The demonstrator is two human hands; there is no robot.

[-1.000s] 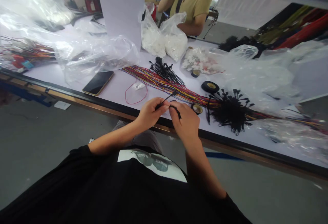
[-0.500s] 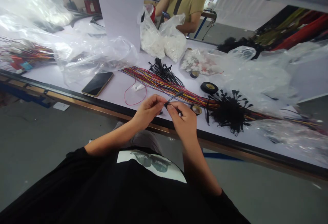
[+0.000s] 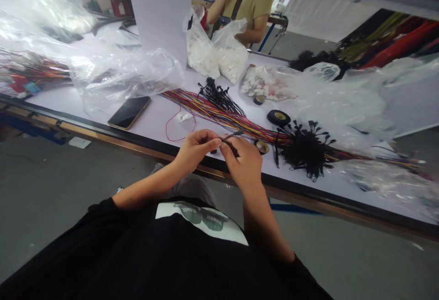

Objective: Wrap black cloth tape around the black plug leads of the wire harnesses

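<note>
Just above the table's front edge, my left hand [image 3: 198,150] and my right hand [image 3: 243,158] meet, thumbs and fingertips pinched together. Between them they hold a short black cable [image 3: 234,134], its free end pointing up to the right; the rest is hidden by my fingers. Behind my hands runs a long bundle of red, yellow and dark wires [image 3: 206,113]. A heap of black cables with small plugs [image 3: 307,149] lies to the right of my right hand. Near that hand a small roll of black tape [image 3: 262,147] rests on the table.
A phone [image 3: 129,113] lies left of my hands, beside a loop of thin red wire [image 3: 166,128]. Clear bags of white parts [image 3: 233,62] stand at the back. A larger black tape roll [image 3: 278,117] sits behind the cable heap. Across the table is another person [image 3: 255,12].
My fingertips have drawn closer together, and the right thumb now presses beside the left one. The cable's free end has tipped slightly lower. Its middle is now more covered by my fingers.
</note>
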